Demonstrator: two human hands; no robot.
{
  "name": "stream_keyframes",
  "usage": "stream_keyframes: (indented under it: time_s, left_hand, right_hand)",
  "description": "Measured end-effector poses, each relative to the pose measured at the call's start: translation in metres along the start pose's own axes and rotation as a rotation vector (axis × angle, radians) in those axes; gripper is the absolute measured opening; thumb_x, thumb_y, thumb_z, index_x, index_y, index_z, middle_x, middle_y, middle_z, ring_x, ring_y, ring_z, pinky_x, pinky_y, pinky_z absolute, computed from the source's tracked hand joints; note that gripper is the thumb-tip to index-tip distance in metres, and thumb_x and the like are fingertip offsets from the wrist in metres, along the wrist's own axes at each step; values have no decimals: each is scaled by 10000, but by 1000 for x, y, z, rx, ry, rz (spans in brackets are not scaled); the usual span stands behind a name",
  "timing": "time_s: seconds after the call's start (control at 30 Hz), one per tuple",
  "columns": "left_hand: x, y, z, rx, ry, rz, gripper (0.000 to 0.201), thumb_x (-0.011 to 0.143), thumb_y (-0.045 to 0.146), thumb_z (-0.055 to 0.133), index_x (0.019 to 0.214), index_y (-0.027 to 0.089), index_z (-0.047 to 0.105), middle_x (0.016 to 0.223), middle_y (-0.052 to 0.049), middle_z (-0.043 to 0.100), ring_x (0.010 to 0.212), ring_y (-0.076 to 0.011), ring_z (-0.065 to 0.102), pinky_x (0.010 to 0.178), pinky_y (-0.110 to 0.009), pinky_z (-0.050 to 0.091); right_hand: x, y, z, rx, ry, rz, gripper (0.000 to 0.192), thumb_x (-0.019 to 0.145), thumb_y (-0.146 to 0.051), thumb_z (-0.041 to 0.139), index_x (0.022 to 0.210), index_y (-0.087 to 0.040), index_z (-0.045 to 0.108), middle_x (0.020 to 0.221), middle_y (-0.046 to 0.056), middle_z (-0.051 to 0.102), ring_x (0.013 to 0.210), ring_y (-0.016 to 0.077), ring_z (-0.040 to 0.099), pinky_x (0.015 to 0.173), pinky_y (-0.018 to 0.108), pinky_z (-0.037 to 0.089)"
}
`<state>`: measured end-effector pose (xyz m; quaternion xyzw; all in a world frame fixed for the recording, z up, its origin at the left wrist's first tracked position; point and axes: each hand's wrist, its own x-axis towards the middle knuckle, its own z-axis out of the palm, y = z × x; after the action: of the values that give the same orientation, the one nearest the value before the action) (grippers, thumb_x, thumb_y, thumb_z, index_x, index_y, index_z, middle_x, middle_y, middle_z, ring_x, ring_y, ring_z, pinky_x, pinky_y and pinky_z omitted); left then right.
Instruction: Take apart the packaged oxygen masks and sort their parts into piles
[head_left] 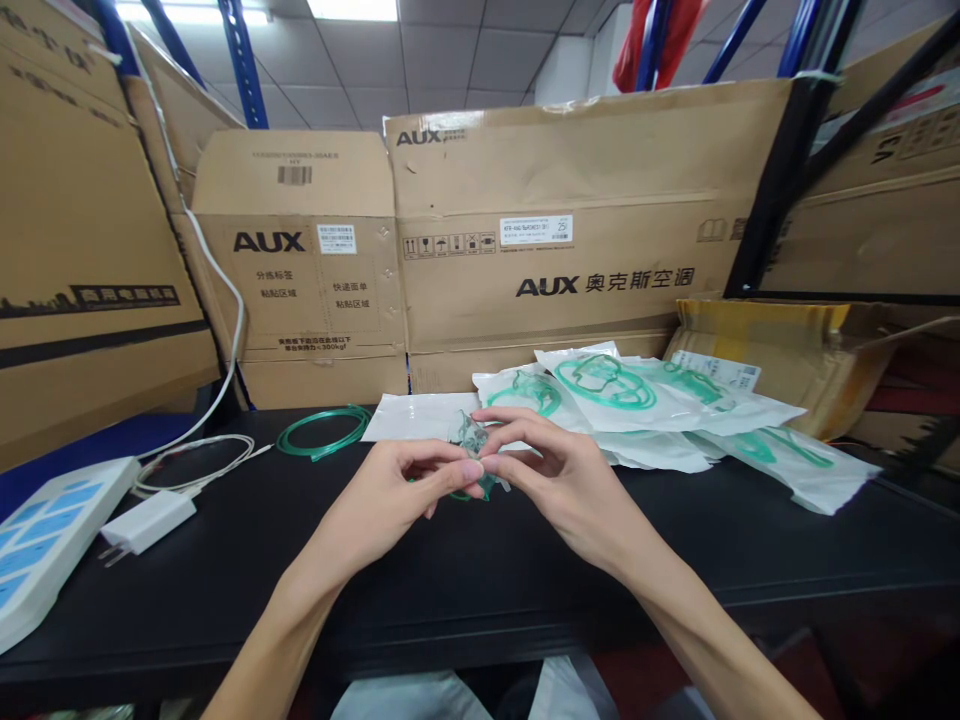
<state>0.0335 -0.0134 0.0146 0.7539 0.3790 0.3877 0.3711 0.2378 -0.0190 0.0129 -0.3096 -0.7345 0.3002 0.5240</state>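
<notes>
- Head view, landmark: the coil of green tubing [300,453], loose on the black table [480,580].
- To the coil's right, we hold a small clear and green plastic piece [470,434], raised in front of us.
- Our left hand [397,480] pinches it between thumb and fingers; our right hand [574,460] grips it with curled fingers, thumb tips nearly meeting.
- Just right of the coil: a flat white sheet [420,415], partly behind our hands.
- Progress, our judgement: tubing and piece are out of wrapping, handling under way. Farther right of the coil, packets [637,430] with green contents appear unopened.
- Our fingers cover much of the piece, so we cannot tell whether its parts are joined.
</notes>
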Motion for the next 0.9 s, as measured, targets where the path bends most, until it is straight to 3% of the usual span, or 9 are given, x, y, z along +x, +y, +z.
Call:
stream_keyframes:
  time_s: [0.13, 0.33, 0.47, 0.67, 0.9]
  left_hand:
    - [1, -2, 4, 7, 12, 6, 515, 1003, 583, 525, 835, 171, 784, 681, -15, 721, 531, -105, 432, 554, -242, 360]
    - [4, -4, 5, -25, -36, -18, 446, 1001, 556, 522, 909, 180, 744, 788, -21, 774, 500, -101, 432, 513, -235, 361]
    - [5, -5, 5, 4, -39, -38, 446, 1002, 527, 515, 841, 170, 727, 799, -31, 773, 498, -99, 430, 504, -234, 359]
    - [5, -6, 6, 37, -35, -68, 447, 991, 519, 534, 783, 174, 727, 754, -12, 757, 496, -94, 433, 511, -227, 361]
    - [5, -7, 7, 57, -63, -56, 450, 992, 523, 521, 814, 181, 752, 793, -18, 764, 492, -96, 443, 518, -233, 368]
  right_hand:
    - [-3, -2, 2, -75, -16, -17, 100, 925, -215, 681, 841, -243, 727, 1299, 54, 680, 1240, 233, 624, 970, 359, 482]
    - [-3, 1, 5, -155, -51, -45, 134, 958, -172, 609, 873, -247, 680, 1344, 55, 672, 1290, 223, 602, 1079, 380, 432]
    - [-3, 0, 4, -214, -42, -48, 158, 958, -147, 576, 851, -240, 646, 1343, 58, 673, 1303, 225, 591, 1078, 385, 424]
    - [-2, 0, -1, -229, -7, -36, 182, 950, -114, 519, 844, -229, 612, 1276, 76, 690, 1266, 226, 607, 947, 342, 492]
    - [1, 4, -11, -230, 95, -30, 139, 949, -157, 541, 844, -232, 591, 1210, 84, 706, 1266, 243, 607, 976, 377, 488]
